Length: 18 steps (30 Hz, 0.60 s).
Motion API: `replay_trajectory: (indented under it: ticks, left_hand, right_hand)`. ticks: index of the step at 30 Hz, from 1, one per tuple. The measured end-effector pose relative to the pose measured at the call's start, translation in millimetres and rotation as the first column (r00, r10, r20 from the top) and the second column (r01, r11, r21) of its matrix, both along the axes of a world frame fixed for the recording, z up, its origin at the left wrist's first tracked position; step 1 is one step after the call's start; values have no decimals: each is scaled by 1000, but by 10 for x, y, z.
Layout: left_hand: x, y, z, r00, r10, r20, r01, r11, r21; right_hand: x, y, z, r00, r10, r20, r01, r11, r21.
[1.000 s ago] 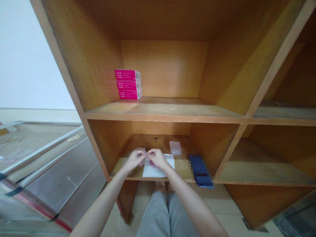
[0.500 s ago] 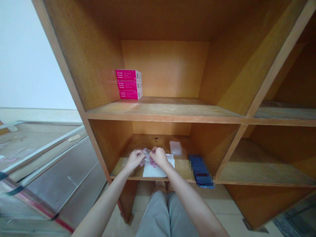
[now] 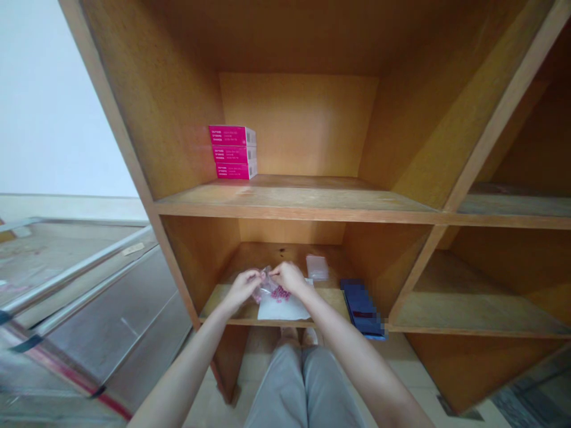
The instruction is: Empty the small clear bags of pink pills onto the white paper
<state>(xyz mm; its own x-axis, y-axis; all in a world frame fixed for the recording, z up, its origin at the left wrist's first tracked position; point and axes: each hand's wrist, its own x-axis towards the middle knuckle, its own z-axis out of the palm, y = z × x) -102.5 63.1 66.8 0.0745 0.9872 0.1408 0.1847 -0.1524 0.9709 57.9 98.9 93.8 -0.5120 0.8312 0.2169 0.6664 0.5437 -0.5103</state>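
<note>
On the lower shelf a white sheet (image 3: 283,309) lies flat near the front edge, with several small pink-red beads (image 3: 280,293) heaped on it. My left hand (image 3: 243,286) pinches the left side of a clear plastic bag (image 3: 267,283), which holds something pinkish. With closed fingertips, my right hand (image 3: 289,277) grips the bag's upper edge, above the beads. Behind and to the right of the sheet is a small flat clear packet (image 3: 317,267).
Three stacked pink boxes (image 3: 233,153) stand on the upper shelf at the left. A dark blue object (image 3: 362,308) lies at the lower shelf's right, overhanging its front edge. Metal-framed glass (image 3: 134,309) is left of the cabinet.
My right hand has shifted slightly up and away from the beads, so more of them show. The bag's top now stands up more between my hands.
</note>
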Motion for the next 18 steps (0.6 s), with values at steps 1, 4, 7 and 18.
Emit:
replay_trajectory:
  ticks: [1, 4, 7, 18]
  left_hand:
    - [-26, 9, -8, 999, 23, 28, -22, 1000, -7]
    - [-94, 65, -62, 986, 113, 125, -110, 993, -31]
    - [-125, 120, -124, 950, 133, 282, -121, 991, -59]
    - [-174, 51, -253, 814, 42, 579, 103, 971, -215]
  right_hand:
    - [20, 14, 7, 1000, 7, -27, -7, 1000, 4]
    - [66, 67, -3, 986, 73, -148, -77, 997, -17]
    - [91, 112, -37, 955, 78, -286, -114, 987, -112]
    - [153, 167, -92, 774, -75, -629, -161, 937, -309]
